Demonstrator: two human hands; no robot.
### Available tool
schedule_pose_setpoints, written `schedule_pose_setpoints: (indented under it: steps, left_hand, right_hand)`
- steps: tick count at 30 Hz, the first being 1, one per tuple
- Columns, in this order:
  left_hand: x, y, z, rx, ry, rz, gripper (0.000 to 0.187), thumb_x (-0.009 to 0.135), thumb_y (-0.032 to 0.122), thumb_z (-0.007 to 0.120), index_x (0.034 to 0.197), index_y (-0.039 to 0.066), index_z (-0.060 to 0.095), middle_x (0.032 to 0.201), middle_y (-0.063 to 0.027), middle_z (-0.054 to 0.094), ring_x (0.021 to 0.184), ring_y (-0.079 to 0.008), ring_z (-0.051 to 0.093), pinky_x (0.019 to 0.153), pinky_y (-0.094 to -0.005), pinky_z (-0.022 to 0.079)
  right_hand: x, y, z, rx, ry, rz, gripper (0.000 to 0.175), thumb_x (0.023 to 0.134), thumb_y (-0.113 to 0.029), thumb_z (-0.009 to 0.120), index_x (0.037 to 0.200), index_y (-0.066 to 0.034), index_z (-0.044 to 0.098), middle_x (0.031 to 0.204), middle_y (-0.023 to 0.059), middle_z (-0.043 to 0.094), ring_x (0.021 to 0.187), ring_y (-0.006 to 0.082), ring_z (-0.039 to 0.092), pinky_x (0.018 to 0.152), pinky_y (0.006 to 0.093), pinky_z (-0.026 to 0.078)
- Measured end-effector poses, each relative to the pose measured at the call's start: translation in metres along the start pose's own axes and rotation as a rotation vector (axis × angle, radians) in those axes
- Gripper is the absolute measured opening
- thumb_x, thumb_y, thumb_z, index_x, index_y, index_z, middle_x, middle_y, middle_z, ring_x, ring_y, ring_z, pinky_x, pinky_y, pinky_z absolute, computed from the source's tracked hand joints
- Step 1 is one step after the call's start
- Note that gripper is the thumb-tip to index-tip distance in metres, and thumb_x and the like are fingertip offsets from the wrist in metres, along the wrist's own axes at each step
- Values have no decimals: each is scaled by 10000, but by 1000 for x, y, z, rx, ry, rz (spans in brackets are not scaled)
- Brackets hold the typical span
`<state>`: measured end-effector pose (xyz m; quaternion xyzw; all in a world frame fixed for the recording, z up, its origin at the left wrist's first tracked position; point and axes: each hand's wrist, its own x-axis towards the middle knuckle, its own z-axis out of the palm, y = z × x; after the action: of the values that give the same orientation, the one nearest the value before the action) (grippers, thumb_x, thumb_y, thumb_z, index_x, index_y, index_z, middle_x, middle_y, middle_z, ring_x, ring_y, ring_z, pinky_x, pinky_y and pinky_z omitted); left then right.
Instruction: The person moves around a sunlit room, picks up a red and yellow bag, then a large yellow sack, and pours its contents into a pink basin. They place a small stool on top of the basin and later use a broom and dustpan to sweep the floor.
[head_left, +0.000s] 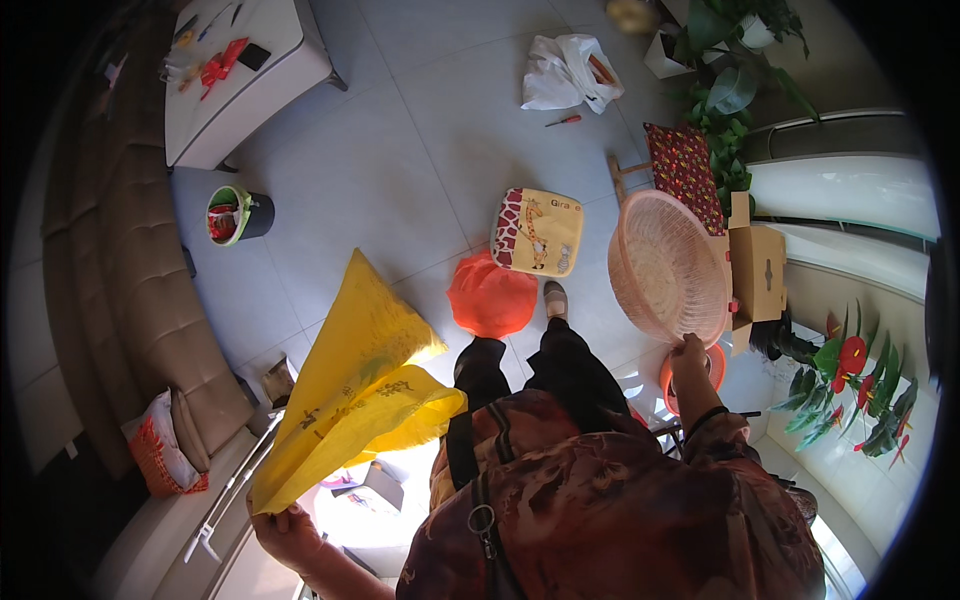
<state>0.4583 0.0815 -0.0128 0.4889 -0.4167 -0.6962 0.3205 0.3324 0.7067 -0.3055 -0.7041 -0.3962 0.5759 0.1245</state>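
My left hand (289, 529) grips one corner of a large yellow plastic sack (352, 367), which hangs spread out at my left with its folds fanned open. In my right hand (688, 349) is the rim of a pink plastic basket (667, 262). The basket tilts so its inside faces me, and pale residue shows on its bottom. Between these, at my feet, a red plastic bag (493, 296) lies against a square stool (537, 232) with a giraffe picture on its top.
A dark bin (259, 215) stands left, near a brown sofa (142, 247) and a white table (240, 97). White plastic bags (570, 71) and a screwdriver (564, 120) lie ahead on the tiles. At right are a cardboard box (757, 259), an orange basin (716, 371) and potted plants (847, 382).
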Motion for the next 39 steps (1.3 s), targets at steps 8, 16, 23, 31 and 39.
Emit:
schedule_pose_setpoints:
  steps: [8, 16, 23, 31, 39]
  left_hand:
    - [38, -76, 20, 126, 160, -143, 124, 863, 49, 435, 932, -12, 519, 656, 6, 388, 526, -45, 356, 580, -202, 490]
    - [14, -120, 77, 229, 102, -35, 277, 880, 139, 495, 1105, -21, 478, 893, -71, 530, 656, -112, 484, 801, -344, 528]
    - [-114, -159, 91, 1315, -239, 827, 376, 837, 17, 491, 1205, -5, 418, 1005, -106, 487, 781, -159, 523, 673, -262, 477]
    - [-113, -388, 123, 935, -804, -503, 310, 824, 49, 620, 1118, 17, 526, 1019, -94, 572, 883, -132, 579, 678, -258, 524]
    - [14, -546, 164, 882, -494, -610, 310, 859, 98, 557, 1144, 2, 483, 1052, -117, 538, 961, -229, 556, 817, -372, 525]
  right_hand:
    - [45, 19, -36, -109, 48, 113, 260, 765, -8, 571, 1000, -12, 460, 744, 93, 531, 556, 211, 537, 450, 305, 457]
    - [115, 42, -43, -126, 111, 195, 286, 769, -5, 561, 1030, -21, 445, 807, 113, 530, 577, 221, 547, 445, 335, 458]
    - [162, 60, -53, -180, 151, 220, 383, 775, -5, 561, 1120, -57, 404, 869, 111, 532, 612, 223, 558, 461, 346, 454]
    - [206, 94, -59, -180, 199, 165, 373, 775, -33, 578, 1112, -107, 437, 905, 86, 547, 679, 215, 565, 510, 349, 477]
    - [288, 155, -74, 17, 162, 167, 472, 796, -1, 583, 1206, -164, 414, 1067, 66, 553, 859, 238, 602, 638, 379, 531]
